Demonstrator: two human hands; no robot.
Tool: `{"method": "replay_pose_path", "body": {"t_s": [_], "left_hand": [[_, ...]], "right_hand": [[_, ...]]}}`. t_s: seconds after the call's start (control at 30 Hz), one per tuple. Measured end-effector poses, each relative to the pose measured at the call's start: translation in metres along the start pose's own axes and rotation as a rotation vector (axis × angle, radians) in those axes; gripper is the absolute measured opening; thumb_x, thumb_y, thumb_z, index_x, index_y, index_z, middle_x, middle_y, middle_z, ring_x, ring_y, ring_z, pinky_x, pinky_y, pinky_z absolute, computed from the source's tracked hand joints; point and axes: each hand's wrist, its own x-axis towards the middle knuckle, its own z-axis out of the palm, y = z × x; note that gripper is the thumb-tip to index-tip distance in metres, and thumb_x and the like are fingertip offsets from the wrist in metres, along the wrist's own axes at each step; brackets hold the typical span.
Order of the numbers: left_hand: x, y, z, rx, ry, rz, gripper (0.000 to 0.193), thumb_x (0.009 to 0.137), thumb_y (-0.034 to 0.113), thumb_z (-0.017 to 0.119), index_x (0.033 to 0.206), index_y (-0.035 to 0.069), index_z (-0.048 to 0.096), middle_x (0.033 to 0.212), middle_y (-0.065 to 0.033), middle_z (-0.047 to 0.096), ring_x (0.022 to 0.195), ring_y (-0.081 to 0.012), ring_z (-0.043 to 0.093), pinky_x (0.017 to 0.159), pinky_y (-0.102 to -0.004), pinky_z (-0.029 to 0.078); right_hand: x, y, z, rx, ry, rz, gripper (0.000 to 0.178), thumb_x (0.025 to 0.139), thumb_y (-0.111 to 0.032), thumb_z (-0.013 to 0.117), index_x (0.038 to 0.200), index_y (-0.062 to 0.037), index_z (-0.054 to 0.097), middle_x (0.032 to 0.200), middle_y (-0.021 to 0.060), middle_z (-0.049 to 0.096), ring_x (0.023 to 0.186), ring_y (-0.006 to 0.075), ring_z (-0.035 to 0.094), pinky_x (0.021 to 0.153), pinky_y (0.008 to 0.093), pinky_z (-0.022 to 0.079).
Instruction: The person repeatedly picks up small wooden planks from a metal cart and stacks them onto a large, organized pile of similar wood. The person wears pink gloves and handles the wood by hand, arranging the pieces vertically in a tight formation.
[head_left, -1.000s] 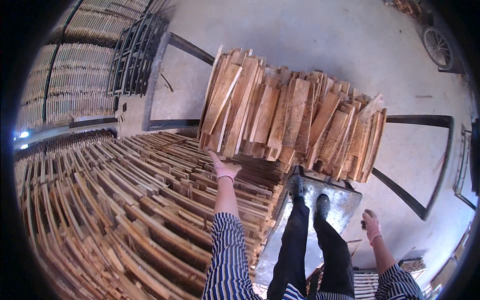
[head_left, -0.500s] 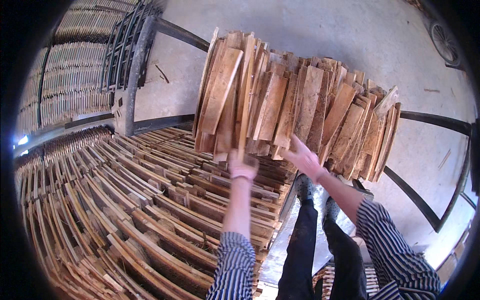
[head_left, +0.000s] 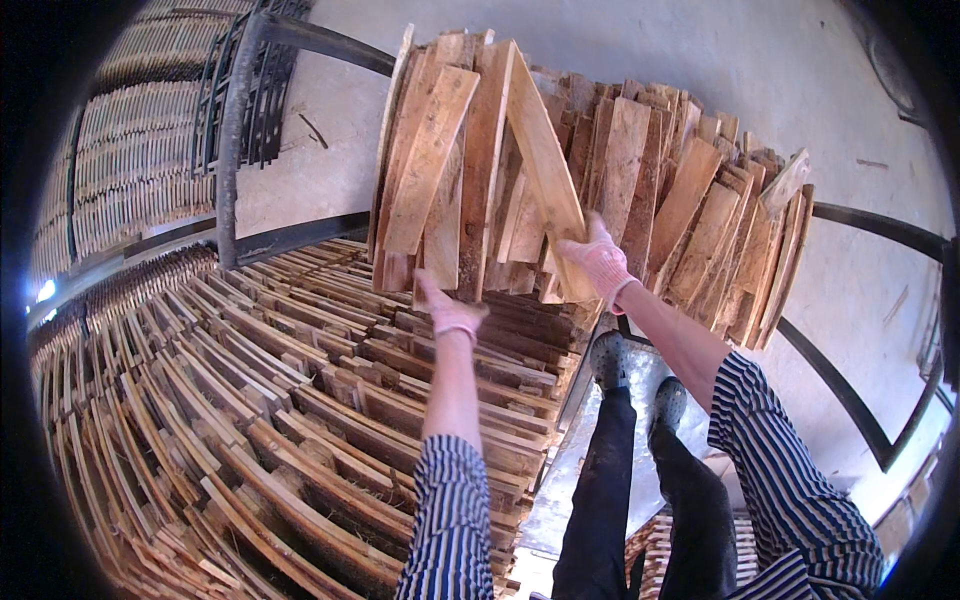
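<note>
A long heap of rough wooden boards point(head_left: 625, 145), leaning side by side, stands in front of me. My right hand point(head_left: 602, 265), in a pink knitted glove, grips the lower end of a pale wooden board point(head_left: 545, 150) that slants across the front of the heap. Its top tilts left against a taller upright board point(head_left: 487, 165). My left hand point(head_left: 447, 305), gloved alike, is at the bottom ends of the left boards. Its fingers point upward, apart from the thumb, and it looks open.
Rows of stacked wooden strips point(head_left: 290, 400) fill the lower left. A dark metal post point(head_left: 230, 150) rises at the left, and a metal bar point(head_left: 850, 400) runs at the right. My feet point(head_left: 610, 362) stand on a shiny grey surface point(head_left: 575, 510).
The pale board has swung out into a slant, its lower end now in my right hand. My left hand has moved slightly left and up, its fingers now spread. The view has shifted a little.
</note>
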Motion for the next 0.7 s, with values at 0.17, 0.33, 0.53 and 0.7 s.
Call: {"method": "replay_pose_path", "body": {"t_s": [0.17,0.33,0.53,0.7], "left_hand": [[0.012,0.008,0.025,0.028,-0.080,-0.199,0.096,0.078,0.083,0.051,0.152,0.023,0.037,0.154,-0.0113,0.038,0.134,-0.0369,0.044,0.101,-0.0613,0.043],[-0.019,-0.038,0.011,-0.112,-0.080,-0.178,0.066,0.089,0.065,0.053,0.138,0.021,0.053,0.134,-0.0072,0.057,0.115,-0.0277,0.057,0.090,-0.0477,0.053],[-0.080,-0.100,0.041,-0.378,-0.273,-0.200,0.070,0.093,0.059,0.063,0.146,0.017,0.048,0.143,-0.0060,0.056,0.129,-0.0287,0.054,0.107,-0.0485,0.048],[-0.132,-0.145,0.086,-0.357,-0.278,-0.288,0.089,0.077,0.070,0.075,0.138,0.010,0.050,0.130,-0.0108,0.059,0.114,-0.0283,0.061,0.090,-0.0454,0.058]], "right_hand": [[0.004,0.022,0.034,-0.164,0.130,-0.327,0.077,0.081,-0.015,0.084,0.146,-0.0022,0.046,0.118,0.0127,0.069,0.104,0.0235,0.066,0.086,0.0346,0.056],[-0.030,-0.001,0.080,-0.141,0.048,-0.060,0.096,0.087,-0.020,0.079,0.163,-0.0158,0.021,0.128,0.0135,0.067,0.112,0.0224,0.063,0.100,0.0307,0.048],[-0.034,-0.028,0.022,0.045,-0.118,-0.074,0.112,0.079,-0.031,0.088,0.164,-0.0221,0.015,0.141,0.0165,0.057,0.124,0.0266,0.057,0.104,0.0394,0.047],[-0.038,-0.055,-0.058,0.260,-0.282,-0.161,0.119,0.075,-0.044,0.090,0.164,-0.0194,0.015,0.150,0.0157,0.049,0.132,0.0274,0.052,0.110,0.0397,0.044]]}}
